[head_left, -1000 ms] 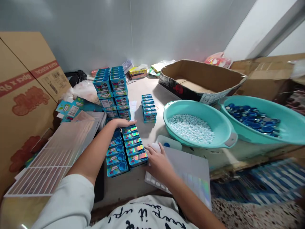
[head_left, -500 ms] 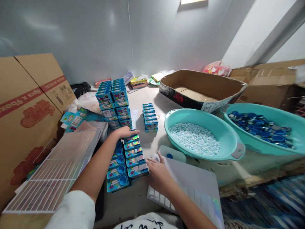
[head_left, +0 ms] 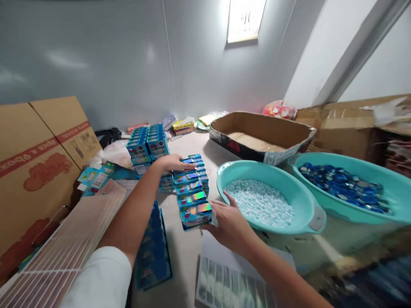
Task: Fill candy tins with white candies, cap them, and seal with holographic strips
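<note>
Between my two hands is a row of small blue candy boxes (head_left: 192, 197) with shiny tops, lifted off the table. My left hand (head_left: 171, 164) is closed on the row's far end, and my right hand (head_left: 229, 218) presses the near end. Directly behind them stands a shorter row of similar boxes (head_left: 203, 171), partly covered. Two tall stacks of boxes (head_left: 147, 143) rise farther back on the left. Below my left forearm lies another row of blue boxes (head_left: 154, 252), blurred, on the table.
A teal basin (head_left: 305, 201) of pale blue candies stands at the right, beside a second teal basin (head_left: 340, 158) of blue round pieces. Behind them is a cardboard tray (head_left: 257, 128). Clear divided plastic trays (head_left: 54, 248) and a large carton (head_left: 41, 141) line the left; another divided sheet (head_left: 231, 278) lies in front.
Both hands have raised the row of boxes from beside the other row and carried it forward and slightly right. The camera view has tilted upward.
</note>
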Action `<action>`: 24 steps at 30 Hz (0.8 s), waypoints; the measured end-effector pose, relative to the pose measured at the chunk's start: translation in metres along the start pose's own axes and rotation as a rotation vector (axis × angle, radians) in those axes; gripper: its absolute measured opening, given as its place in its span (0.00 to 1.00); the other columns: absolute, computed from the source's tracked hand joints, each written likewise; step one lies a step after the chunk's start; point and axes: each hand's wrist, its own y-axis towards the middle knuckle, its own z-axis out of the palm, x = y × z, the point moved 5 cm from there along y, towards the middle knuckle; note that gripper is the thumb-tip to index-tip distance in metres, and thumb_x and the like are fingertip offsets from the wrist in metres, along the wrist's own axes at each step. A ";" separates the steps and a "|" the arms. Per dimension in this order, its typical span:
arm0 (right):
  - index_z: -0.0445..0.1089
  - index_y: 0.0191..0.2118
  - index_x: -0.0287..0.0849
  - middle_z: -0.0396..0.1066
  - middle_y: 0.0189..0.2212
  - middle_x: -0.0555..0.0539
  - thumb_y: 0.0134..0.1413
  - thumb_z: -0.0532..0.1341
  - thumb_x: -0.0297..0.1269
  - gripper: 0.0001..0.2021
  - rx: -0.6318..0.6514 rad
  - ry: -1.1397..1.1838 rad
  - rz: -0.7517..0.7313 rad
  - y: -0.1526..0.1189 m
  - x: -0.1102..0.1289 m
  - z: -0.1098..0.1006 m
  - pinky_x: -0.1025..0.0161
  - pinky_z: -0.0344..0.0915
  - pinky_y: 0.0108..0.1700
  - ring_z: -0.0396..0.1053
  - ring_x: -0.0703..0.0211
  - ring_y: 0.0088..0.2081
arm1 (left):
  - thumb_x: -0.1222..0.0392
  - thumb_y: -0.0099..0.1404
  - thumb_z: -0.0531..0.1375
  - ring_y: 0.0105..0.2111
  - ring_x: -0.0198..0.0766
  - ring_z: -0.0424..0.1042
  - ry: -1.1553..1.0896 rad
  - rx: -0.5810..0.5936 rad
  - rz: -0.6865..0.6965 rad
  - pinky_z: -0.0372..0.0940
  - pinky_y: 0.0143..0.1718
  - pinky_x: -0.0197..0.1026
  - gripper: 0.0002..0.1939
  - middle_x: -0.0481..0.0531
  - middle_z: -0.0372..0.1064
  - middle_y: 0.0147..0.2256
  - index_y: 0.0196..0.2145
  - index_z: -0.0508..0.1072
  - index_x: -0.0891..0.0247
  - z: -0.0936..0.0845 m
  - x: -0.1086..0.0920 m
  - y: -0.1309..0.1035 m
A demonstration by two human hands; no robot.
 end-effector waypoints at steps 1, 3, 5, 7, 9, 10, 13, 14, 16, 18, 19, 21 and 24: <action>0.76 0.50 0.49 0.79 0.54 0.44 0.60 0.67 0.40 0.13 -0.016 -0.002 -0.010 0.009 -0.008 -0.008 0.40 0.34 0.73 0.73 0.46 0.58 | 0.22 0.47 0.64 0.43 0.49 0.76 -0.051 0.003 -0.002 0.68 0.36 0.38 0.40 0.59 0.79 0.45 0.38 0.79 0.64 -0.007 -0.007 0.009; 0.77 0.48 0.50 0.80 0.52 0.46 0.57 0.68 0.39 0.13 -0.048 -0.023 -0.019 0.030 -0.027 -0.023 0.38 0.35 0.73 0.74 0.45 0.57 | 0.24 0.48 0.66 0.43 0.47 0.77 -0.086 -0.025 0.005 0.69 0.34 0.36 0.38 0.58 0.79 0.46 0.40 0.79 0.63 -0.023 -0.021 0.032; 0.78 0.46 0.51 0.81 0.50 0.47 0.55 0.68 0.37 0.12 -0.071 -0.055 -0.014 0.053 -0.045 -0.035 0.38 0.36 0.72 0.75 0.45 0.55 | 0.26 0.48 0.67 0.43 0.47 0.77 -0.086 -0.077 0.014 0.70 0.32 0.36 0.37 0.57 0.79 0.46 0.41 0.78 0.63 -0.040 -0.034 0.057; 0.78 0.46 0.52 0.81 0.49 0.48 0.54 0.68 0.36 0.13 -0.082 -0.067 0.008 0.075 -0.062 -0.044 0.38 0.39 0.72 0.76 0.46 0.54 | 0.27 0.47 0.68 0.42 0.47 0.77 -0.103 -0.124 0.031 0.70 0.32 0.37 0.38 0.58 0.79 0.46 0.42 0.78 0.64 -0.053 -0.045 0.083; 0.77 0.47 0.52 0.81 0.49 0.49 0.54 0.68 0.35 0.14 -0.100 -0.071 0.042 0.094 -0.077 -0.049 0.37 0.40 0.71 0.76 0.46 0.53 | 0.28 0.46 0.70 0.42 0.49 0.77 -0.138 -0.170 0.040 0.70 0.31 0.39 0.39 0.60 0.78 0.45 0.42 0.78 0.66 -0.057 -0.050 0.109; 0.77 0.48 0.52 0.81 0.49 0.49 0.54 0.67 0.36 0.14 -0.106 -0.079 0.057 0.102 -0.085 -0.049 0.37 0.39 0.71 0.76 0.45 0.53 | 0.28 0.46 0.71 0.42 0.49 0.77 -0.163 -0.191 0.042 0.70 0.32 0.40 0.39 0.61 0.78 0.45 0.42 0.78 0.67 -0.055 -0.050 0.120; 0.76 0.50 0.52 0.81 0.48 0.47 0.54 0.67 0.37 0.17 -0.068 -0.128 0.091 0.119 -0.104 -0.037 0.36 0.38 0.70 0.76 0.45 0.53 | 0.31 0.51 0.70 0.42 0.49 0.77 -0.260 -0.228 0.048 0.71 0.36 0.42 0.36 0.60 0.78 0.43 0.42 0.78 0.68 -0.032 -0.042 0.147; 0.75 0.52 0.52 0.81 0.48 0.47 0.54 0.67 0.37 0.18 -0.040 -0.140 0.105 0.121 -0.109 -0.031 0.36 0.38 0.70 0.76 0.45 0.53 | 0.33 0.56 0.69 0.42 0.47 0.77 -0.294 -0.232 0.050 0.72 0.38 0.43 0.33 0.59 0.78 0.44 0.44 0.77 0.68 -0.021 -0.038 0.152; 0.73 0.55 0.53 0.81 0.48 0.46 0.54 0.67 0.38 0.21 0.006 -0.148 0.132 0.123 -0.117 -0.018 0.36 0.38 0.70 0.76 0.46 0.53 | 0.39 0.67 0.64 0.43 0.44 0.77 -0.359 -0.247 0.042 0.73 0.43 0.46 0.26 0.57 0.77 0.46 0.48 0.76 0.66 -0.004 -0.030 0.158; 0.73 0.56 0.53 0.80 0.50 0.46 0.56 0.66 0.38 0.21 0.021 -0.146 0.148 0.122 -0.121 -0.010 0.37 0.38 0.70 0.75 0.47 0.54 | 0.45 0.72 0.61 0.46 0.43 0.76 -0.408 -0.296 0.013 0.73 0.48 0.51 0.23 0.58 0.74 0.51 0.54 0.72 0.65 0.004 -0.025 0.159; 0.73 0.56 0.53 0.80 0.51 0.46 0.56 0.66 0.38 0.20 0.026 -0.146 0.156 0.122 -0.121 -0.008 0.37 0.39 0.70 0.75 0.47 0.54 | 0.46 0.72 0.61 0.49 0.45 0.75 -0.425 -0.336 -0.005 0.73 0.50 0.53 0.23 0.59 0.72 0.54 0.57 0.70 0.64 0.005 -0.024 0.158; 0.74 0.54 0.51 0.80 0.51 0.46 0.58 0.66 0.40 0.18 0.049 -0.171 0.187 0.123 -0.120 -0.007 0.37 0.41 0.70 0.75 0.46 0.55 | 0.48 0.73 0.59 0.54 0.49 0.73 -0.449 -0.431 -0.019 0.70 0.55 0.57 0.25 0.63 0.68 0.58 0.62 0.66 0.65 0.000 -0.030 0.150; 0.75 0.51 0.46 0.81 0.48 0.42 0.59 0.66 0.41 0.15 0.105 -0.267 0.258 0.122 -0.113 -0.013 0.36 0.42 0.70 0.76 0.44 0.53 | 0.56 0.77 0.52 0.60 0.48 0.68 -0.475 -0.562 0.061 0.64 0.62 0.51 0.24 0.69 0.66 0.61 0.65 0.61 0.71 -0.011 -0.049 0.116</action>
